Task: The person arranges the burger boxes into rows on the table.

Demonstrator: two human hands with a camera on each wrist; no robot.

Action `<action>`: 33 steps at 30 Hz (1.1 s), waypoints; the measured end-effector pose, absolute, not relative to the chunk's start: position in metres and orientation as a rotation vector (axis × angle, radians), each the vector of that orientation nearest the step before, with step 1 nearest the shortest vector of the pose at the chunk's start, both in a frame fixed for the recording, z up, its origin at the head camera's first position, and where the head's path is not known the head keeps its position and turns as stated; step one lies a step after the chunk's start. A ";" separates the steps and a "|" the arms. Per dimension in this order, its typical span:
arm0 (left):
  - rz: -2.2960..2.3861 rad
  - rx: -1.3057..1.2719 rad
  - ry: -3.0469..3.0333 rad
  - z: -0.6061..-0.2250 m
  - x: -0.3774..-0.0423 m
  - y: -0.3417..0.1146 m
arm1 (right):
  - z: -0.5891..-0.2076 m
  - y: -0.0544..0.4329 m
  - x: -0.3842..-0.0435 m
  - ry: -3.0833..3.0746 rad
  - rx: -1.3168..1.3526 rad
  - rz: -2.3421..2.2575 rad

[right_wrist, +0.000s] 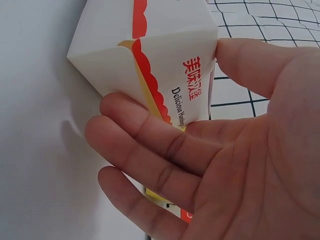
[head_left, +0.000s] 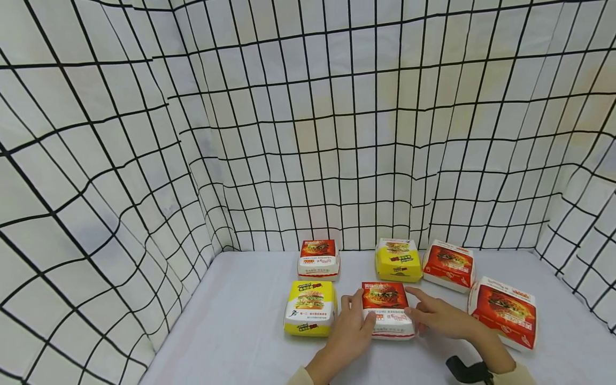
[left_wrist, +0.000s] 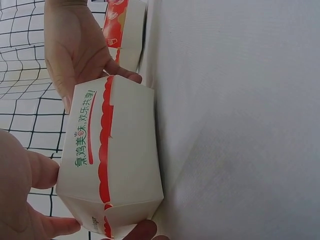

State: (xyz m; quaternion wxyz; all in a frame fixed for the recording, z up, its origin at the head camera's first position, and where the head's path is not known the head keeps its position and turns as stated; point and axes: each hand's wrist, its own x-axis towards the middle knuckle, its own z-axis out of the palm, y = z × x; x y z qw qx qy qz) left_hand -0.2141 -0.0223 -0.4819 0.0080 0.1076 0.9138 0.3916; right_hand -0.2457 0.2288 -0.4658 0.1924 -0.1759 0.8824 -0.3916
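A red and white burger box [head_left: 391,316] sits upright on the white table, between both hands in the head view. My left hand [head_left: 347,327] grips its left side, thumb at the near top corner and fingers reaching along the side. From the right, my right hand [head_left: 443,316] holds it with the thumb at the top edge and the index finger at the far corner. In the right wrist view the other fingers [right_wrist: 135,145] lie along the printed side of the box. The box's lid is closed, with a red scalloped edge in the left wrist view.
Left of the hands stands a yellow burger box [head_left: 310,309], with a red and white box [head_left: 318,260] behind it. Another yellow box [head_left: 398,261] and a red box [head_left: 448,265] stand at the back right. A larger red box [head_left: 505,312] lies beyond my right hand. Grid-patterned cloth [head_left: 308,128] encloses the table.
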 end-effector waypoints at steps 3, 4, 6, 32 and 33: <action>1.221 0.336 2.856 -0.482 -0.214 -0.022 | -0.465 0.229 -0.245 2.479 -0.500 -1.092; 1.217 0.339 2.860 -0.482 -0.214 -0.022 | -0.465 0.230 -0.245 2.479 -0.501 -1.091; 1.204 0.345 2.870 -0.482 -0.214 -0.022 | -0.464 0.230 -0.245 2.476 -0.505 -1.092; 1.055 0.410 3.057 -0.456 -0.211 -0.027 | -0.448 0.242 -0.240 2.587 -0.469 -1.089; 1.064 0.428 3.069 -0.454 -0.211 -0.029 | -0.447 0.242 -0.239 2.591 -0.474 -1.101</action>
